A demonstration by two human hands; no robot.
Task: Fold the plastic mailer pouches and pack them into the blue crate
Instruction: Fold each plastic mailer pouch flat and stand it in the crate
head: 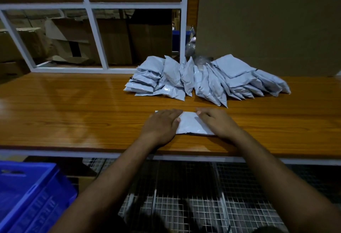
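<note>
One pale grey mailer pouch (190, 124) lies flat near the front edge of the wooden table (73, 107). My left hand (162, 125) presses palm-down on its left part, fingers flat. My right hand (217, 122) presses on its right part the same way. Neither hand grips it. Behind them, a pile of several pale grey mailer pouches (206, 79) leans and overlaps at the back of the table. The blue crate (27, 196) stands low at the left, below the table's front edge; its inside is hardly visible.
A white window-like frame (96, 35) rises behind the table, with cardboard boxes (70, 39) beyond it. A large brown board (267, 20) stands at the back right. Wire mesh (184, 196) lies below the table's front edge under my arms.
</note>
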